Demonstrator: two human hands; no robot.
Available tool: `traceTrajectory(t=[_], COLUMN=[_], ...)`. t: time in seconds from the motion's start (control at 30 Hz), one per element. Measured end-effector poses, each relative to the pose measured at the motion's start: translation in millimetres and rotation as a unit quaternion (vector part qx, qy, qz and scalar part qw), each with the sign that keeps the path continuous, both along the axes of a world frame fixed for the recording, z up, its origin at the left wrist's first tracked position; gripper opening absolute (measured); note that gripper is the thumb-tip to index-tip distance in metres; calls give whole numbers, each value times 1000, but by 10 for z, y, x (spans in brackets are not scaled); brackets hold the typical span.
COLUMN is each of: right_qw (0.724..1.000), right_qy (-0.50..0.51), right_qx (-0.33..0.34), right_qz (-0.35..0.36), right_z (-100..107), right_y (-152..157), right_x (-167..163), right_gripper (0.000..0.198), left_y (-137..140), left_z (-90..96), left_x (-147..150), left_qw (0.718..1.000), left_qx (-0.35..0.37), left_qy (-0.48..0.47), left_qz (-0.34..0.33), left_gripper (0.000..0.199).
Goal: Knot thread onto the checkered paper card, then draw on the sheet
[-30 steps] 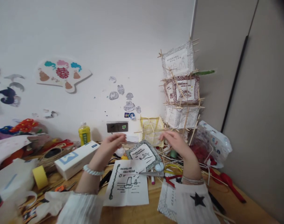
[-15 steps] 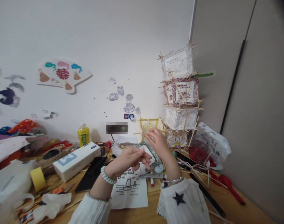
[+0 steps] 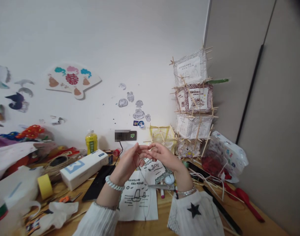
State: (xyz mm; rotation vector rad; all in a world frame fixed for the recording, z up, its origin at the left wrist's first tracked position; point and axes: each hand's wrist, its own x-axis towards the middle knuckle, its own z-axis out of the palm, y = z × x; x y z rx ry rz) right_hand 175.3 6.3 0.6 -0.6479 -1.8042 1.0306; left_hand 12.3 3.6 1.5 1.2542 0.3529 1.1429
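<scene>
My left hand [image 3: 131,162], with a beaded bracelet on the wrist, and my right hand [image 3: 164,156] meet fingertip to fingertip above the desk. Both have their fingers pinched together. A thin thread [image 3: 141,175] hangs in a curve below the left fingers. Something small and pale sits between the fingertips, too small to name. Beneath the hands lies a drawn sheet with a checked border [image 3: 157,167], partly covered by them. Nearer to me is white paper with a boat drawing [image 3: 137,205]. Scissors [image 3: 162,186] rest beside it.
A tall stick-and-paper lantern [image 3: 193,98] stands at the back right, a yellow stick frame [image 3: 162,132] beside it. To the left are a white box [image 3: 84,168], yellow tape [image 3: 45,186] and a yellow bottle [image 3: 91,141]. White cables [image 3: 209,178] and a red ribbon [image 3: 246,200] lie right.
My hands were apart, the right one higher; they have come together at the fingertips. The left hand has risen off the checked-border piece. The view has shifted slightly left.
</scene>
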Motion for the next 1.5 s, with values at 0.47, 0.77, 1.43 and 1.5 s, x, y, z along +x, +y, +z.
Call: traceTrajectory(t=[0.47, 0.77, 1.43, 1.5], right_qw=[991, 996, 971, 971], right_qy=[56, 68, -81, -80], right_qx=[24, 17, -197, -192], right_qz=[-117, -51, 106, 122], right_z=[123, 179, -121, -163], right_y=[-63, -174, 63, 101], right_x=[96, 118, -162, -165], right_gripper=[12, 17, 51, 45], left_y=[185, 10, 8, 16], left_z=[-169, -23, 40, 27], left_x=[-50, -106, -103, -113], left_qw=[891, 983, 987, 987], left_qx=[79, -41, 29, 40], left_qy=[368, 143, 60, 78], left_qz=[254, 107, 146, 138], left_gripper=[47, 39, 39, 36])
